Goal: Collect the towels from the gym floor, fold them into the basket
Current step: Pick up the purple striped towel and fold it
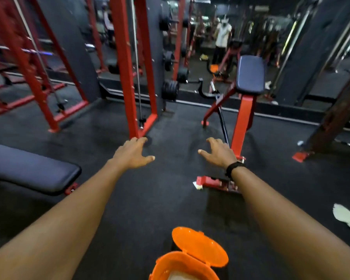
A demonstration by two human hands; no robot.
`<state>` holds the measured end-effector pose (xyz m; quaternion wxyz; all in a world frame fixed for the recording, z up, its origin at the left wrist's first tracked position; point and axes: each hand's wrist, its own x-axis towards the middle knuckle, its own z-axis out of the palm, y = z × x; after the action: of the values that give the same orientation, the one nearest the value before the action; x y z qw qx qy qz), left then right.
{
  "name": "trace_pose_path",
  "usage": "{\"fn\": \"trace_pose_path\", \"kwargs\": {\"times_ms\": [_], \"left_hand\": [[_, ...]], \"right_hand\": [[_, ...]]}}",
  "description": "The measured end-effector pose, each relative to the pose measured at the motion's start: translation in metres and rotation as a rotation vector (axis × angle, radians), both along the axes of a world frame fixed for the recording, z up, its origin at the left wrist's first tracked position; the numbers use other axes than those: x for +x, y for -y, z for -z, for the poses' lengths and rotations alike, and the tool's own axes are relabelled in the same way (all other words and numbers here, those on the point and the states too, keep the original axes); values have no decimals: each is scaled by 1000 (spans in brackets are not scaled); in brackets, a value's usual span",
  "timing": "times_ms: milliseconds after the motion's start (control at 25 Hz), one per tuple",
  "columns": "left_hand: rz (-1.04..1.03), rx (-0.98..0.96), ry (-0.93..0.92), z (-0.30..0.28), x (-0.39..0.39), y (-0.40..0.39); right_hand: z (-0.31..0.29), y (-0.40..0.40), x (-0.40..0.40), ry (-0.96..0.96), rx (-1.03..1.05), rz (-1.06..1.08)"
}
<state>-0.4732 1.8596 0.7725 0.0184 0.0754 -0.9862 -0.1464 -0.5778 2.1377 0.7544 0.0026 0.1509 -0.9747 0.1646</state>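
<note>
**Q:** State the condition of both hands.

**A:** My left hand [132,152] is stretched out ahead of me, palm down, fingers spread and only slightly bent. It holds nothing. My right hand [218,152] is in the same attitude: palm down, fingers spread, thumb pointing inward, nothing in its grasp. A dark band [233,168] sits on my right wrist. Both hands are raised above the dark rubber floor [170,199] and touch no object.

**Q:** Where is the basket?

**A:** The orange basket [162,265] stands on the floor at the bottom of the view, between my forearms. Its hinged lid [198,247] is swung open and stands up at the far side. Something pale [178,276] shows inside; I cannot tell what it is.

**Q:** And the towels?

**A:** One pale towel [349,221] lies crumpled on the floor at the right edge, beyond my right forearm and well apart from the basket. It is partly cut off by the frame.

**Q:** List the surrounding equipment.

**A:** A padded flat bench [32,168] lies to my left. A red machine with an upright blue pad [251,74] stands ahead on the right, its red base [212,182] passing under my right wrist. A red cable frame [127,67] stands ahead on the left. Behind these runs a mirrored wall [200,37].
</note>
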Motion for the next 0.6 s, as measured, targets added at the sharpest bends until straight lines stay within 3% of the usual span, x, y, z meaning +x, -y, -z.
{"fn": "trace_pose_path", "kwargs": {"times_ms": [240, 600], "left_hand": [[-171, -51, -140, -83, 55, 70], [-499, 62, -287, -134, 205, 217]], "right_hand": [[-98, 77, 18, -118, -14, -129], [-154, 263, 77, -49, -244, -517]]}}
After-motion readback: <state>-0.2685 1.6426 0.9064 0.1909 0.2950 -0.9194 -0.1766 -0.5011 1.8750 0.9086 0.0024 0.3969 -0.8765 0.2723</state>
